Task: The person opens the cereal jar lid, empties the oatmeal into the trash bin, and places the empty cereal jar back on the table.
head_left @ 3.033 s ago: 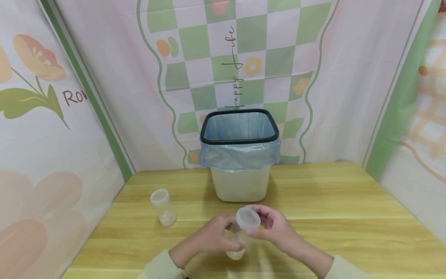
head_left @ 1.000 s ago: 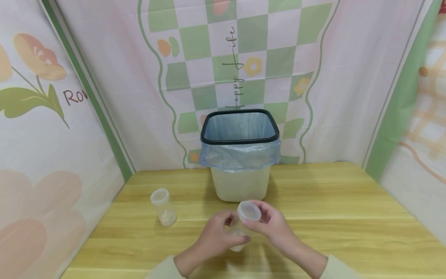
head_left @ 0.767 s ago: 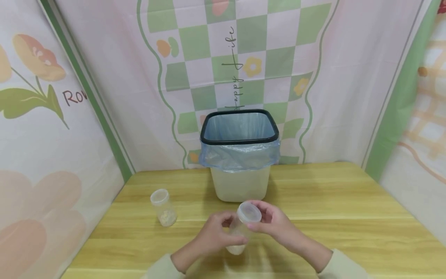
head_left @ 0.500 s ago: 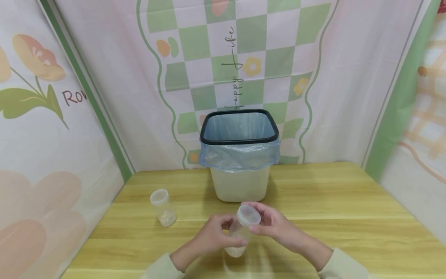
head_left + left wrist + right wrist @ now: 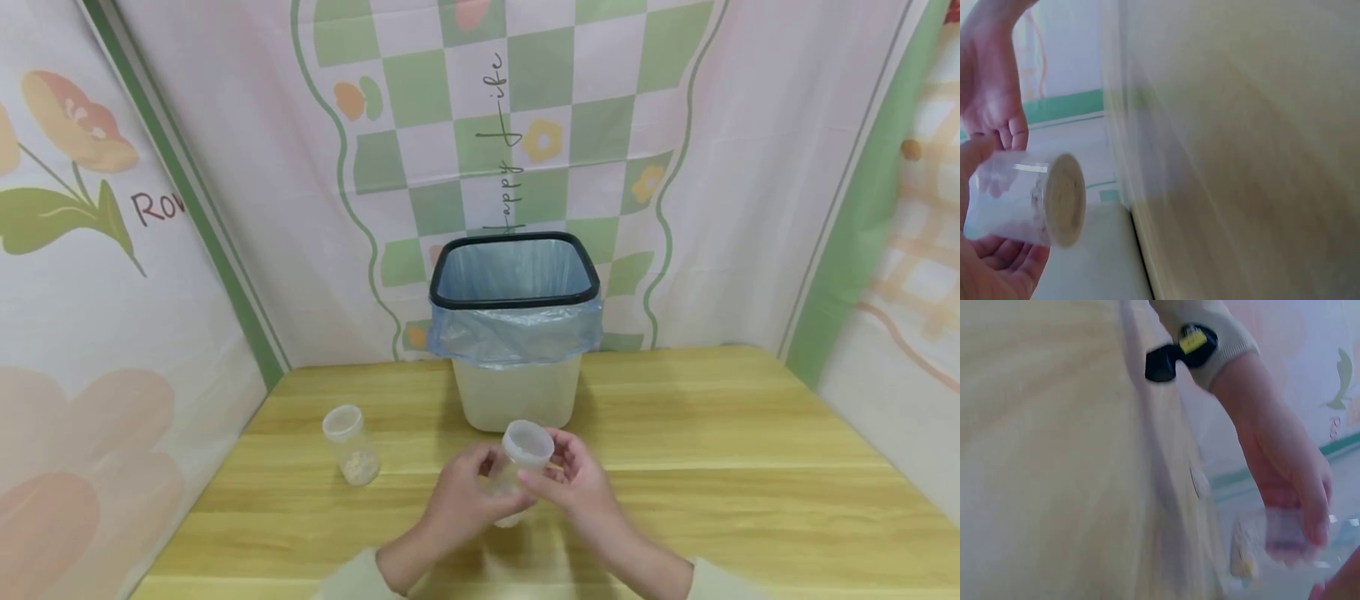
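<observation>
A clear plastic jar (image 5: 507, 478) with pale bits at its base is held in front of the bin. My left hand (image 5: 459, 498) grips its body from the left, thumb across the front. At the top, my right hand (image 5: 581, 487) has its thumb and fingers around the translucent lid (image 5: 528, 443). In the left wrist view the jar's round base (image 5: 1065, 200) faces the camera, held off the table. The right wrist view shows my left hand (image 5: 1285, 469) around the jar. A second lidded jar (image 5: 352, 446) with pale bits stands to the left.
Behind the hands stands a white bin (image 5: 517, 392) with a black rim and a blue bag (image 5: 517, 332) folded over its edge. The wooden table (image 5: 712, 450) ends at a patterned curtain (image 5: 607, 75) at the back and sides.
Both hands have lifted the jar slightly, up and towards the bin, and it leans less. My right fingers have shifted around the lid. The second jar and the bin stay put.
</observation>
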{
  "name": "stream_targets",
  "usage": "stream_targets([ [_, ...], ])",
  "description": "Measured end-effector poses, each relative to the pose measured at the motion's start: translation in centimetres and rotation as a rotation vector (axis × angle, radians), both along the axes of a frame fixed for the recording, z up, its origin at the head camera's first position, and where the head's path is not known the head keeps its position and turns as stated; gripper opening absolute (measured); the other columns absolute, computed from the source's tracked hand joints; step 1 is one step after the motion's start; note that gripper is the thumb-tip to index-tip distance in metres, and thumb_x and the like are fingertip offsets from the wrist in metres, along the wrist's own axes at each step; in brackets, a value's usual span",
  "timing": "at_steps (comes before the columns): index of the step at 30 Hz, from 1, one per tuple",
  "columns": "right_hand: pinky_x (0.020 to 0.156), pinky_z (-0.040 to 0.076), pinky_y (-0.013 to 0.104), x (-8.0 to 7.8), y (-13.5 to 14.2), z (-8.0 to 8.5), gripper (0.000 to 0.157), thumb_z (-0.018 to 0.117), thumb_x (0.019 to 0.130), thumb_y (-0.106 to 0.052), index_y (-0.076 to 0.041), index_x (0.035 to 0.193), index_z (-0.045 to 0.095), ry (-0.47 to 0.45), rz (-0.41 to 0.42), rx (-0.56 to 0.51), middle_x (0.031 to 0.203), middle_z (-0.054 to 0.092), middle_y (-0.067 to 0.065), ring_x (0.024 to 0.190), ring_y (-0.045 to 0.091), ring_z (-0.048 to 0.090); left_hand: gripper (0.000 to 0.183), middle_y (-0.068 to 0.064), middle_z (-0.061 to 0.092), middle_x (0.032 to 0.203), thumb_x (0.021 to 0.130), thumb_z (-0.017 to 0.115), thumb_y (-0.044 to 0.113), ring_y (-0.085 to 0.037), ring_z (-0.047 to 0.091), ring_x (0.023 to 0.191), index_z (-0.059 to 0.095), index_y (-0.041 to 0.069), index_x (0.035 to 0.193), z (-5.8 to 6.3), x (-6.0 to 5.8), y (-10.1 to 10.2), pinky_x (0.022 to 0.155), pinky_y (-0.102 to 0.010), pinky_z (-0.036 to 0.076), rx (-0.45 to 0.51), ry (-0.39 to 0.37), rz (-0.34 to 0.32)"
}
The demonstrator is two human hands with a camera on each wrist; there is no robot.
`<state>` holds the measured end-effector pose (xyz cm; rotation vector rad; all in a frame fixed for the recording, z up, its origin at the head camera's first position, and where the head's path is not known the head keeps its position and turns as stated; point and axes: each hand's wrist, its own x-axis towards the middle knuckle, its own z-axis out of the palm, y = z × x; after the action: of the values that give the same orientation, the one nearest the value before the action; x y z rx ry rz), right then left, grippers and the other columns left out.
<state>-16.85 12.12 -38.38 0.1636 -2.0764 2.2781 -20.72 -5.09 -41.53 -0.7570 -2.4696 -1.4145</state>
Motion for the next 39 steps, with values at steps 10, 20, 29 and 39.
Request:
stream_targets([
  [10,0.086,0.047,0.021,0.4,-1.6,-0.6,0.061,0.076,0.082,-0.006,0.003,0.13,0.039,-0.025,-0.148,-0.031,0.121,0.051,0.013,0.103,0.017,0.05,0.051,0.008,0.06,0.09,0.069,0.085,0.049,-0.008,0.057,0.081,0.063,0.015,0.1,-0.8,0.8,1.2,0.07,-0.023,0.049,-0.074,0.129,0.114],
  [20,0.089,0.046,0.019,0.2,-1.2,-1.0,0.057,0.074,0.084,-0.004,0.004,0.129,0.041,-0.001,-0.13,-0.023,0.123,0.053,0.015,0.107,0.017,0.053,0.047,0.004,0.059,0.087,0.067,0.087,0.042,-0.009,0.055,0.078,0.062,0.016,0.096,-1.1,0.7,0.9,0.068,-0.021,0.047,-0.1,0.145,0.078],
  [29,0.092,0.047,0.023,-0.5,0.4,-0.4,0.05,0.069,0.085,0.004,0.011,0.129,0.046,0.096,0.101,-0.032,0.122,0.057,0.019,0.108,0.017,0.057,0.04,0.008,0.061,0.092,0.072,0.085,0.032,-0.008,0.058,0.085,0.066,0.015,0.104,-0.4,0.1,-0.4,0.077,-0.03,0.053,-0.045,0.042,-0.08],
  [39,0.094,0.049,0.033,-2.4,2.9,-1.0,0.05,0.056,0.097,-0.002,0.014,0.139,0.035,0.265,0.524,0.044,0.129,0.053,0.018,0.113,0.017,0.058,0.039,-0.004,0.067,0.1,0.076,0.081,0.021,-0.02,0.063,0.093,0.066,0.014,0.111,-0.5,-0.5,-1.2,0.084,-0.029,0.052,0.011,-0.087,-0.25],
])
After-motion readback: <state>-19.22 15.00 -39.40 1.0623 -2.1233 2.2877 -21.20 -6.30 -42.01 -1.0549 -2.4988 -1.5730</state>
